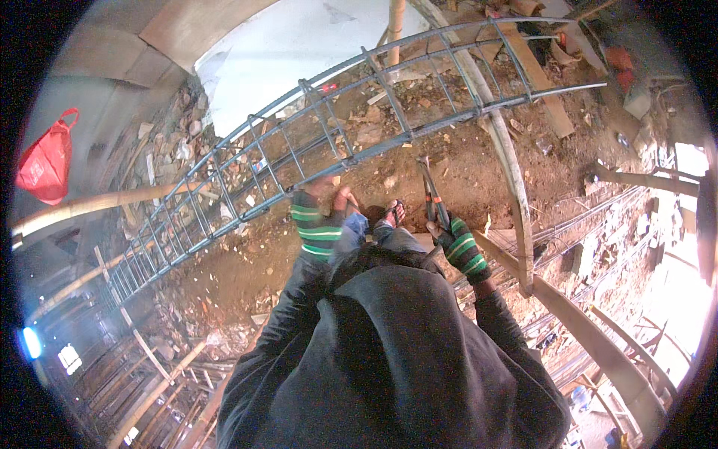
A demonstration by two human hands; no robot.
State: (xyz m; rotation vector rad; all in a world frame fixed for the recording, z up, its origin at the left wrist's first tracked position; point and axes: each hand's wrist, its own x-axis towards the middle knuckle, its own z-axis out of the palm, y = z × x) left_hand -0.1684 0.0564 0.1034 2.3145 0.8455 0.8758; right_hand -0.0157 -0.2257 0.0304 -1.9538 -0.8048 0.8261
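Observation:
A long rebar cage point(407, 135), built of dark steel bars joined by rectangular stirrups, stretches across in front of me from lower left to upper right. My left hand point(320, 213), in a green-and-black striped glove, is at the near lower bar of the cage. Its fingers are smeared by motion, so I cannot tell whether they grip anything. To the right, my right hand point(461, 248), in a matching glove, is closed around the handles of long pincers point(431, 191) with orange bands. The jaws point away from me, just short of the cage and apart from it.
A wooden pole point(508, 165) props the cage at right; a bamboo pole point(97, 209) crosses under its left part. Rubble point(168, 138) and dirt cover the ground around my sandalled foot point(394, 213). A red plastic bag point(48, 165) hangs at left. Loose rebar point(568, 232) lies at right.

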